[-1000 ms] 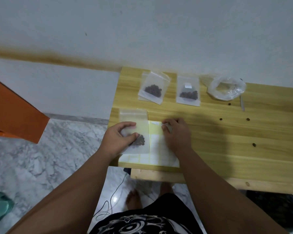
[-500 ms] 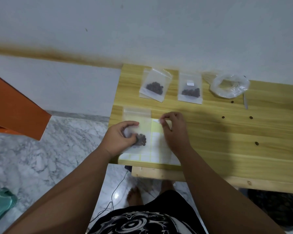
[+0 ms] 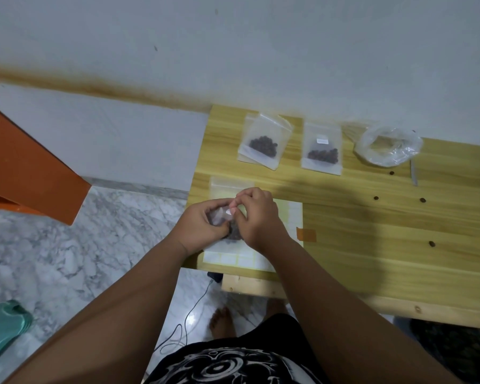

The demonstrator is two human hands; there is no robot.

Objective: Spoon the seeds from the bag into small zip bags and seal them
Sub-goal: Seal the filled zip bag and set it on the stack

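A small clear zip bag [image 3: 227,187] with dark seeds in it lies at the table's near left corner. My left hand [image 3: 200,225] grips its lower part, thumb on the seeds. My right hand [image 3: 257,217] pinches a small white sticker [image 3: 229,211] and holds it against the bag between both hands. Under the bag lies a sheet of white labels [image 3: 287,217]. Two filled zip bags rest at the back, one [image 3: 263,141] on the left and one [image 3: 322,149] bearing a label. The open clear seed bag [image 3: 388,145] sits at the back right.
Loose dark seeds [image 3: 376,198] are scattered over the wooden table [image 3: 399,259]. A thin grey spoon handle [image 3: 414,176] lies beside the seed bag. An orange tab [image 3: 306,235] sticks out by the label sheet. An orange board [image 3: 25,167] leans at the left over a marble floor.
My right hand lifted a sticker off the label sheet and carried it left onto the bag. My left hand kept its hold on the bag.
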